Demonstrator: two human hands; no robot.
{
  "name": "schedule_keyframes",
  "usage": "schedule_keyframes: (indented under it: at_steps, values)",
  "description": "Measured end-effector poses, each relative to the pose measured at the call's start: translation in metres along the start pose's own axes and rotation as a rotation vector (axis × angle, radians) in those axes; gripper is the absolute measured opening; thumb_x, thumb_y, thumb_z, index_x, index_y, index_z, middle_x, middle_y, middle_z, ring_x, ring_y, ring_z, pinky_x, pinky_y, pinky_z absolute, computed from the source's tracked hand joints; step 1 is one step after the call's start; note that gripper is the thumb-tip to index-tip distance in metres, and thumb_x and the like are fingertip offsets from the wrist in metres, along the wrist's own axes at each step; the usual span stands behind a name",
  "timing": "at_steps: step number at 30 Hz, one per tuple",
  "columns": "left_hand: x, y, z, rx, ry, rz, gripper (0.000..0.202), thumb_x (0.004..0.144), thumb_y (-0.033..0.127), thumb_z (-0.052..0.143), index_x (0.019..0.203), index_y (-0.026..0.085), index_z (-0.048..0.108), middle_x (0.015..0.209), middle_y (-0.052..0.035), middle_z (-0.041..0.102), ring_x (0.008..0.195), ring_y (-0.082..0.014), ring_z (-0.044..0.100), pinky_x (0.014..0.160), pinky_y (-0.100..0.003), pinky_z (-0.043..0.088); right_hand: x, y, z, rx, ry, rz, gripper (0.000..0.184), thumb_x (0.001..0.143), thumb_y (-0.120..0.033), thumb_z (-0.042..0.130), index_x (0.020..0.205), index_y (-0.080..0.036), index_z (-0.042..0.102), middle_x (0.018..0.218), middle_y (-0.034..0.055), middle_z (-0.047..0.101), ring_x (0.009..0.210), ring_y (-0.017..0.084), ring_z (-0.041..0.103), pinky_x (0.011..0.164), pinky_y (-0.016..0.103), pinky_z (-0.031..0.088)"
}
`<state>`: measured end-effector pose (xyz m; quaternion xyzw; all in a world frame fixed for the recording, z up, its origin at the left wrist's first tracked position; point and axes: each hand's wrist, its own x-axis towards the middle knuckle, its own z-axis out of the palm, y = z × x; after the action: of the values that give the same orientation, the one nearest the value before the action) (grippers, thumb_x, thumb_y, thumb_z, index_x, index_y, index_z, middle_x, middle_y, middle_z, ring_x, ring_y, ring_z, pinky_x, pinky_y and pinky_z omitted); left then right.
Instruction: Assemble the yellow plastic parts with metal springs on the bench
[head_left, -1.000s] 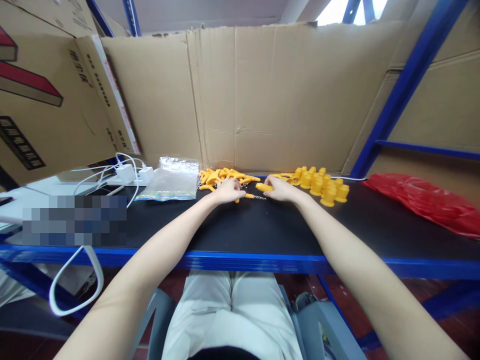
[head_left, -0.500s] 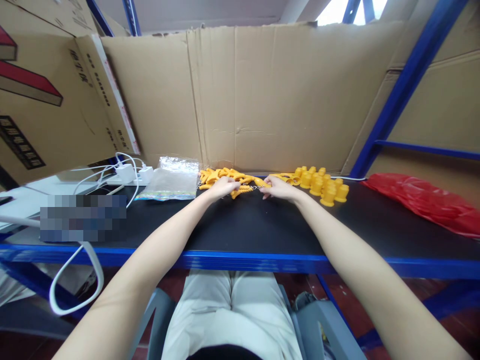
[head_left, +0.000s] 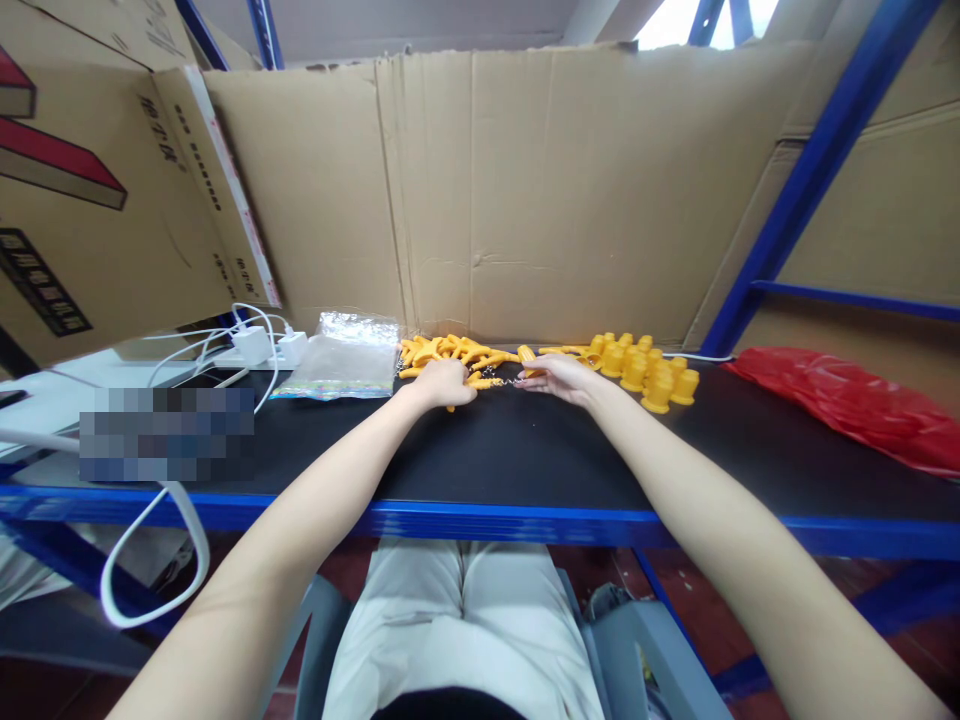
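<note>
My left hand (head_left: 444, 382) is closed on a yellow branch-shaped plastic piece (head_left: 480, 383), whose ends stick out past the fingers. A thin metal chain (head_left: 508, 382) runs from this piece to the fingertips of my right hand (head_left: 561, 376). Between the thumb and fingers of that hand is a yellow cup-shaped piece (head_left: 527, 356). Just behind my left hand lies a pile of similar yellow branch-shaped pieces (head_left: 450, 348) with bits of chain. Several yellow cup-shaped pieces (head_left: 634, 368) stand in a group to the right of my right hand.
A clear plastic bag (head_left: 341, 360) lies left of the pile. White chargers and cables (head_left: 251, 345) sit farther left. A red plastic bag (head_left: 847, 400) lies at the right. Cardboard (head_left: 525, 200) walls the back of the black tabletop (head_left: 510, 460); its front edge is blue metal.
My left hand has turned over, its back now upward, and moved slightly nearer to me. In my right hand the yellow cup-shaped piece has tipped upward, with the fingers opened a little beneath it.
</note>
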<state>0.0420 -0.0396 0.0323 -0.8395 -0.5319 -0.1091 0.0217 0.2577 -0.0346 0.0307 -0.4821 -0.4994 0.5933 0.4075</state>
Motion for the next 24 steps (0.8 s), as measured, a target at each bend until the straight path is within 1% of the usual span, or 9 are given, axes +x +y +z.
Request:
schedule_keyframes:
  at_steps: [2, 4, 7, 9, 13, 19, 21, 24]
  values:
    - [-0.001, 0.002, 0.000, 0.024, -0.014, 0.002, 0.022, 0.067, 0.032, 0.050, 0.067, 0.016, 0.065, 0.073, -0.0093, 0.066, 0.072, -0.0243, 0.062, 0.066, -0.033, 0.045, 0.000, -0.001, -0.001, 0.047, -0.037, 0.051, 0.004, 0.088, -0.010, 0.048, 0.087, -0.014, 0.049, 0.073, 0.0038, 0.063, 0.067, 0.013, 0.067, 0.073, 0.028, 0.054]
    - [-0.001, 0.003, 0.001, 0.034, -0.024, -0.005, 0.025, 0.068, 0.034, 0.048, 0.070, 0.016, 0.066, 0.075, -0.0097, 0.067, 0.074, -0.0248, 0.063, 0.068, -0.033, 0.046, 0.000, -0.002, -0.002, 0.070, -0.068, 0.071, 0.004, 0.088, -0.011, 0.048, 0.090, -0.014, 0.049, 0.076, 0.0042, 0.062, 0.068, 0.013, 0.067, 0.071, 0.028, 0.054]
    - [0.000, 0.003, 0.003, 0.051, -0.017, 0.001, 0.028, 0.070, 0.036, 0.047, 0.072, 0.016, 0.067, 0.077, -0.0103, 0.067, 0.078, -0.0256, 0.063, 0.070, -0.032, 0.046, -0.001, -0.004, -0.003, 0.108, -0.069, 0.065, 0.003, 0.088, -0.013, 0.049, 0.090, -0.015, 0.050, 0.075, 0.0033, 0.061, 0.066, 0.012, 0.065, 0.067, 0.025, 0.054]
    - [0.000, 0.003, 0.004, 0.057, -0.022, 0.008, 0.030, 0.070, 0.036, 0.046, 0.072, 0.015, 0.067, 0.077, -0.0114, 0.067, 0.077, -0.0263, 0.063, 0.069, -0.033, 0.047, -0.003, -0.007, -0.003, 0.146, -0.059, 0.066, 0.003, 0.087, -0.013, 0.048, 0.089, -0.016, 0.049, 0.075, 0.0032, 0.061, 0.066, 0.012, 0.065, 0.065, 0.024, 0.054]
    - [0.001, 0.001, 0.005, 0.058, -0.075, -0.024, 0.032, 0.071, 0.037, 0.046, 0.073, 0.015, 0.069, 0.078, -0.0124, 0.068, 0.074, -0.0259, 0.064, 0.067, -0.032, 0.047, -0.006, -0.010, -0.001, 0.213, -0.054, 0.069, 0.004, 0.088, -0.013, 0.047, 0.087, -0.017, 0.049, 0.074, 0.0034, 0.060, 0.066, 0.011, 0.063, 0.062, 0.023, 0.053]
    - [0.000, 0.000, 0.003, 0.104, -0.122, -0.033, 0.031, 0.070, 0.033, 0.048, 0.079, 0.013, 0.070, 0.083, -0.0144, 0.069, 0.082, -0.0284, 0.064, 0.071, -0.033, 0.047, -0.005, -0.010, 0.000, 0.262, -0.065, 0.035, 0.006, 0.088, -0.012, 0.046, 0.085, -0.016, 0.049, 0.071, 0.0035, 0.058, 0.063, 0.010, 0.060, 0.062, 0.020, 0.052]
    - [0.000, 0.000, 0.002, 0.134, -0.113, -0.008, 0.028, 0.070, 0.032, 0.049, 0.077, 0.014, 0.069, 0.082, -0.0132, 0.069, 0.083, -0.0288, 0.064, 0.075, -0.035, 0.047, -0.005, -0.010, 0.001, 0.258, -0.056, 0.037, 0.006, 0.088, -0.012, 0.046, 0.085, -0.016, 0.049, 0.071, 0.0039, 0.058, 0.064, 0.010, 0.060, 0.063, 0.021, 0.052]
    - [-0.001, 0.002, 0.001, 0.161, -0.058, 0.082, 0.021, 0.070, 0.028, 0.050, 0.075, 0.016, 0.067, 0.081, -0.0106, 0.068, 0.088, -0.0290, 0.062, 0.083, -0.038, 0.044, -0.006, -0.011, 0.002, 0.254, -0.034, 0.060, 0.005, 0.088, -0.012, 0.046, 0.086, -0.016, 0.049, 0.075, 0.0050, 0.060, 0.069, 0.012, 0.063, 0.066, 0.024, 0.054]
